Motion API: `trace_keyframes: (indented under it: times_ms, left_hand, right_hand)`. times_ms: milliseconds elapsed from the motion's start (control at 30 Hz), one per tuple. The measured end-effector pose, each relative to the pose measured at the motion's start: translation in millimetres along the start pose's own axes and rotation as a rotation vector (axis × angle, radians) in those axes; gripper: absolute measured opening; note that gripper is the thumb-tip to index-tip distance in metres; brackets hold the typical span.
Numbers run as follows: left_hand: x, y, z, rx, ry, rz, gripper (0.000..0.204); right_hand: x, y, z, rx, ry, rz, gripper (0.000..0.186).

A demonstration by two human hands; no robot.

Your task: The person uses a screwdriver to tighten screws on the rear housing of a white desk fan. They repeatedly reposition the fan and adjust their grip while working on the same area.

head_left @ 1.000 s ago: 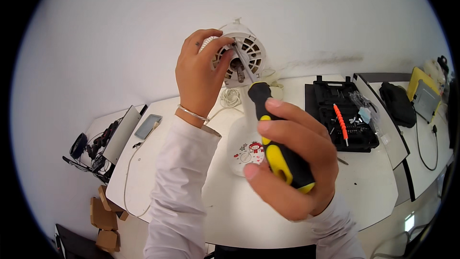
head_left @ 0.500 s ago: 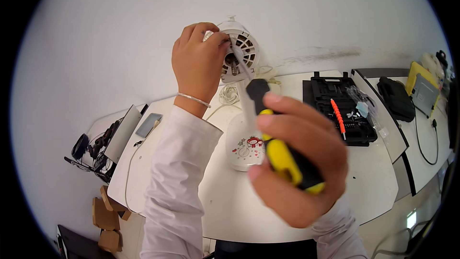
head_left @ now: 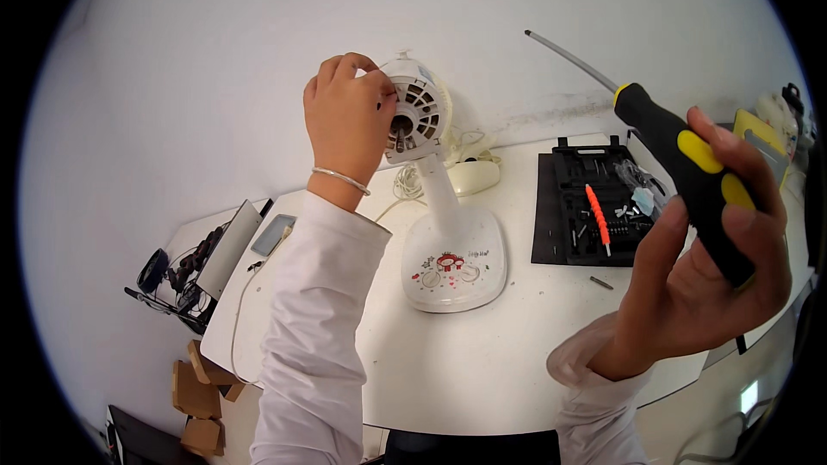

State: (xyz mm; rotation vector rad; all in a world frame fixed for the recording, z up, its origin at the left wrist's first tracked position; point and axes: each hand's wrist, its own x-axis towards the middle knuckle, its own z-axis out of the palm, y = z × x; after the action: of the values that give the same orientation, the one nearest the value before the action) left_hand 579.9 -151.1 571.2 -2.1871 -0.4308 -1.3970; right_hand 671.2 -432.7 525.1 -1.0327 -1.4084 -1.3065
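Observation:
A small white desk fan stands on the table with its grille and blades off; its round slotted motor housing [head_left: 426, 116] faces me above the white base [head_left: 457, 280] with red cartoon prints. My left hand [head_left: 349, 116] is at the housing's left side, thumb and fingertips pinched together against its face. What lies between those fingertips is hidden. On the right, my right hand [head_left: 732, 258] is wrapped round the black and yellow handle of a screwdriver [head_left: 680, 151]. Its shaft points up and left, well apart from the fan.
An open black tool case [head_left: 586, 224] holds bits and an orange flexible shaft [head_left: 597, 215]. A small metal bit [head_left: 601, 282] lies in front of it. A white oval piece [head_left: 474, 176] and coiled cord [head_left: 407, 181] sit behind the fan. A phone [head_left: 273, 234] lies at left.
My right hand has drawn the screwdriver off the motor housing and lifted it to the right, uncovering the fan's base. My left hand stays at the housing.

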Motion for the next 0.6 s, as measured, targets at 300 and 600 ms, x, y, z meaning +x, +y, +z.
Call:
trace_keyframes:
  times_ms: [300, 600]
  left_hand:
    - [1, -3, 5, -0.131, -0.060, 0.063, 0.005]
    - [-10, -1, 12, -0.120, -0.050, 0.018, 0.006]
  right_hand:
    - [-21, 0, 14, 0.052, 0.359, 0.150, 0.045]
    - [-12, 13, -8, 0.006, 0.180, 0.128, 0.039]
